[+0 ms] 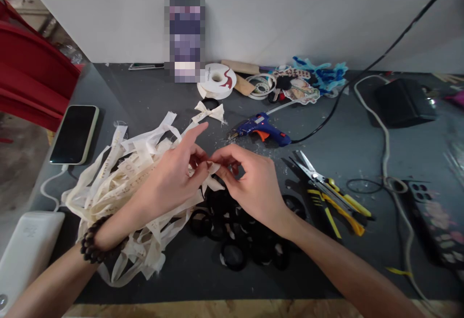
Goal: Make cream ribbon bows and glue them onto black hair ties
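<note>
Both hands meet at the middle of the grey table. Between thumb and fingers, my left hand [177, 168] pinches a cream ribbon [210, 181], its index finger stretched out. My right hand [253, 182] pinches the same ribbon from the other side; the fingertips partly hide it. Under my left forearm lies a heap of cream printed ribbon strips [119, 182]. Below my right hand is a pile of black hair ties [234, 254]. Beyond the hands rests a hair tie with a cream bow [210, 111], and a blue glue gun [259, 128] lies to its right.
Yellow-handled scissors [322, 182] and a yellow-black cutter [326, 214] lie right of my hand. A ribbon spool [217, 80] and an upright phone with blurred screen [184, 40] stand by the wall. At left are a phone [74, 134] and a white power bank [31, 255]. Cables cross the right side.
</note>
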The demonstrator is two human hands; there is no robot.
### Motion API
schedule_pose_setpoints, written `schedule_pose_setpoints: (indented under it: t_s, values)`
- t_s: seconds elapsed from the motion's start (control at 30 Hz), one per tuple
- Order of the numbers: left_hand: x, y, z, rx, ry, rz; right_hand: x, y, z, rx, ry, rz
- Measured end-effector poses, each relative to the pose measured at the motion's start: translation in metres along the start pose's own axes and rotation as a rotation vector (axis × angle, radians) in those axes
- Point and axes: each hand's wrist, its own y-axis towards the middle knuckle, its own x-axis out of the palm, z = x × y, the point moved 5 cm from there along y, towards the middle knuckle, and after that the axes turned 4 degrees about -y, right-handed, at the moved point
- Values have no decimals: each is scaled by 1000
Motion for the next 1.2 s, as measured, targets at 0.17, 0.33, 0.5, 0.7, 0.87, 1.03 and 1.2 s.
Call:
schedule_pose_setpoints:
  t_s: [0.17,0.33,0.5,0.7,0.87,1.03,1.2]
  values:
    - [-2,0,1,-24,4,80,-1,0,3,19,10,14]
    - [-1,1,-1,-92,-96,49,-2,1,5,52,28,18]
    - [-4,1,-1,-136,-172,75,-1,2,6,79,41,2]
    - [-11,-1,4,-101,73,152,1,0,5,63,24,2]
    - [-12,-2,6,-62,70,147,1,-1,7,91,63,20]
    - [-10,-2,1,-132,-67,110,1,0,11,140,79,23]
    - [-10,-1,5,-108,-63,155,3,-1,10,125,98,2]
